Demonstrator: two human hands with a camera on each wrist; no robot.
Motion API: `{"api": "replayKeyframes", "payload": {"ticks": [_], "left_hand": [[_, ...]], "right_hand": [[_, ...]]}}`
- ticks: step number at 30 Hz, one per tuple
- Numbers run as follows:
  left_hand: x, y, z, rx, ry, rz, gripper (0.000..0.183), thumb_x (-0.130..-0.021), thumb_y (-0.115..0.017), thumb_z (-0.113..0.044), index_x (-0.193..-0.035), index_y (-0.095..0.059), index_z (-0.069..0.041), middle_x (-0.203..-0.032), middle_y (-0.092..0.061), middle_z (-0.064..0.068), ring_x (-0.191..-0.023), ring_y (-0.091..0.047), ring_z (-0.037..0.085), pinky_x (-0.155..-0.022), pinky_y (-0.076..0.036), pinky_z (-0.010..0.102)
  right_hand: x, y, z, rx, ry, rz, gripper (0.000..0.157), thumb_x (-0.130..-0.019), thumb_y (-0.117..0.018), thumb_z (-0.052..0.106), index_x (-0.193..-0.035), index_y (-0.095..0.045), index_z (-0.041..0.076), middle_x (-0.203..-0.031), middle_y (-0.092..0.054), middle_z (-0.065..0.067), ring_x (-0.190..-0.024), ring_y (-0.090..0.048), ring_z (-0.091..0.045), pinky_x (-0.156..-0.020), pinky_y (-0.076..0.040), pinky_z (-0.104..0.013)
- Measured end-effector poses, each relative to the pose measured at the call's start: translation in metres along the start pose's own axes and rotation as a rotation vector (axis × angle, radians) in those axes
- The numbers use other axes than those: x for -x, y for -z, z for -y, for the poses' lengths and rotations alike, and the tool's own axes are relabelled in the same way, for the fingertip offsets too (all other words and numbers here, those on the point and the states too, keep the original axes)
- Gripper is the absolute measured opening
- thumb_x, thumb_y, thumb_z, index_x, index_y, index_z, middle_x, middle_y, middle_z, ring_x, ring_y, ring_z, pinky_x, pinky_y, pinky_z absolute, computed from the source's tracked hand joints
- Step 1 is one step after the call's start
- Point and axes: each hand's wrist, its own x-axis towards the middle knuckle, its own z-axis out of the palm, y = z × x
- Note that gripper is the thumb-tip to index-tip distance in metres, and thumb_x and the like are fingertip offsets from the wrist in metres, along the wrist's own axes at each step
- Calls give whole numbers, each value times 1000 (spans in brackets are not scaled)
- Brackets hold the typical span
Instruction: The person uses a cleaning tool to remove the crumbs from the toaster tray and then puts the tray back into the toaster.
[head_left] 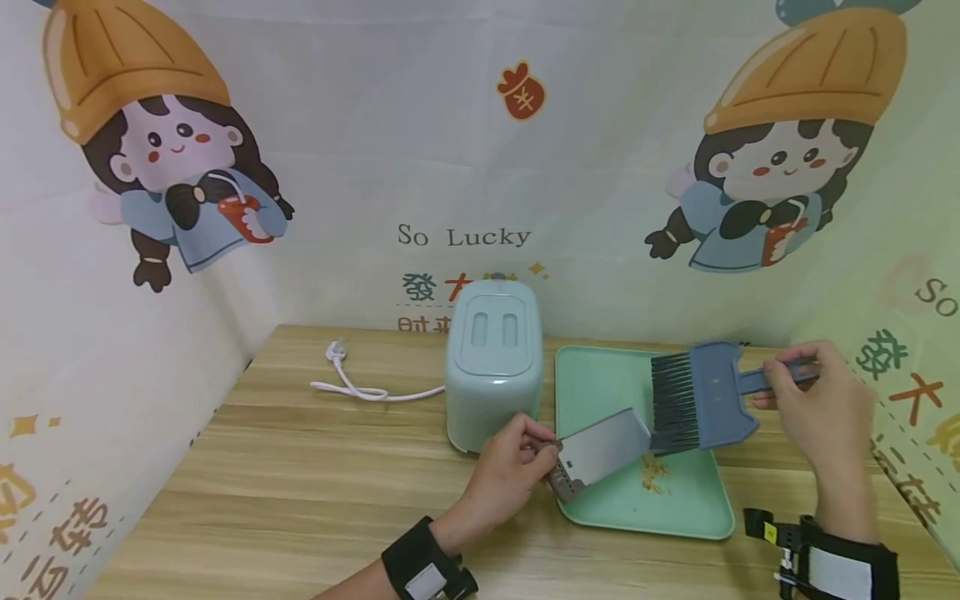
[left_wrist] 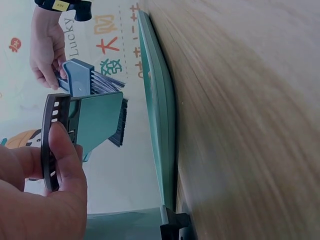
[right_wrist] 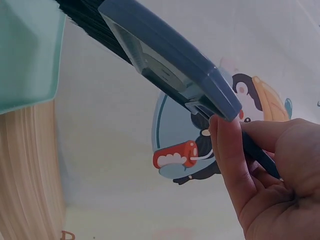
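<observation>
A flat metal crumb tray [head_left: 609, 448] is pinched at its grey end by my left hand [head_left: 504, 468]; it is held tilted above a green tray [head_left: 600, 383]. My right hand [head_left: 823, 408] grips the handle of a blue brush [head_left: 716, 396] with dark bristles. In the head view the bristle tips meet the far end of the crumb tray. Seen from the left wrist, bristles [left_wrist: 107, 84] show along that same end. Light brown crumbs [head_left: 654, 475] lie on the green tray below. The right wrist view shows fingers curled around the brush handle [right_wrist: 260, 155].
A pale green toaster [head_left: 495, 367] stands just left of the green tray, close behind my left hand. Its white cord and plug [head_left: 337, 354] lie on the wooden table [head_left: 315, 483]. A printed cloth [head_left: 480, 167] hangs behind and at both sides.
</observation>
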Motion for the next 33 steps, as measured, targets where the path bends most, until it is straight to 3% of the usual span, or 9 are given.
{"api": "replayKeyframes", "payload": {"ticks": [4, 7, 11, 16, 19, 22, 25, 28, 33], "left_hand": [[0, -1, 1, -2, 6, 5, 12, -93, -59, -7, -103, -54, -7, -94, -63, 7, -74, -63, 15, -66, -56, 51], [0, -1, 1, -2, 8, 8, 12, -93, -59, -7, -104, -54, -7, -94, -62, 6, -74, -64, 15, -67, -56, 51], [1, -1, 1, -3, 9, 4, 12, -93, -59, -8, -104, -54, -8, -94, -63, 6, -73, -63, 15, -67, -55, 53], [2, 0, -1, 3, 7, -1, 12, -93, -59, -7, -104, -54, -9, -94, -63, 6, -71, -63, 15, -66, -55, 55], [3, 0, -1, 5, 8, -2, 12, -93, -59, -7, -104, -54, -9, -94, -63, 6, -70, -63, 15, -65, -55, 54], [3, 0, -2, 12, 12, 3, 13, -93, -60, -6, -104, -54, -8, -94, -62, 6, -71, -63, 15, -65, -56, 53], [1, 1, -3, 16, 23, 14, 14, -93, -59, -5, -105, -54, -7, -95, -62, 7, -72, -63, 16, -66, -57, 48], [1, 3, -8, 15, 34, 20, 14, -93, -58, -3, -106, -53, -4, -97, -61, 11, -73, -62, 17, -64, -58, 40], [6, 7, -31, 21, 41, 18, 13, -93, -56, 2, -105, -53, 1, -95, -61, 15, -73, -62, 20, -59, -57, 26]], "right_hand": [[0, 4, 4, 12, 13, -101, 21, -93, -62, 17, -107, -56, 2, -72, -67, -15, -48, -52, 11, -35, -38, -13], [0, 3, 11, -126, 8, -118, 19, -92, -63, 16, -104, -55, 3, -71, -66, -6, -51, -58, 4, -42, -47, -12], [3, -6, 26, -370, 6, 5, 18, -92, -63, 11, -103, -52, 2, -74, -65, -5, -56, -65, -14, -53, -55, -23], [7, -24, 42, -499, 93, 228, 17, -92, -62, 6, -104, -51, 0, -80, -65, -17, -59, -66, -22, -55, -57, -31], [9, -31, 45, -505, 119, 321, 16, -93, -61, 4, -104, -51, 1, -81, -63, -20, -59, -66, -24, -54, -57, -34], [9, -30, 41, -463, 115, 345, 15, -93, -61, 3, -105, -51, 1, -81, -63, -20, -58, -65, -23, -53, -58, -33], [6, -24, 31, -413, 114, 295, 15, -93, -59, 1, -104, -50, -2, -81, -61, -21, -55, -65, -21, -51, -57, -31], [4, -14, 21, -282, 100, 214, 15, -94, -59, 4, -105, -51, -2, -81, -62, -20, -52, -64, -15, -46, -55, -25], [2, -2, 13, -76, 41, 143, 18, -95, -60, 15, -107, -53, 4, -83, -63, -16, -51, -62, -7, -36, -45, -21]]}}
